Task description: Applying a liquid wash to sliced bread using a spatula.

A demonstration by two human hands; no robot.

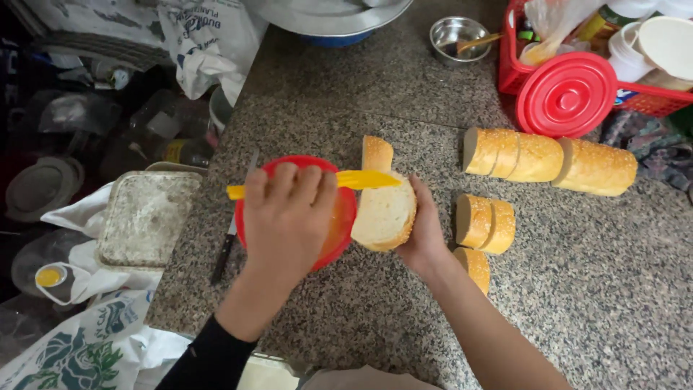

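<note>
Granite counter [577, 289]: amber spread in red tub [339, 217], spoon in steel bowl [451, 32].

Left hand [289, 213] gripping yellow knife [346, 180] over red tub [345, 217], right hand [426, 235] holding bread slice [384, 215] (sesame crust)

You see a yellow plastic spreading knife [339, 180] crossing a round red plastic tub [339, 217], beside a bread slice with white crumb and golden-brown seeded crust [386, 213]. The speckled grey-and-black granite tabletop [577, 289] carries more golden seeded loaf pieces [548, 159]. A bright red ribbed round lid [567, 94] leans on a red basket [653, 101], near a shiny silver steel bowl [451, 32].
</note>
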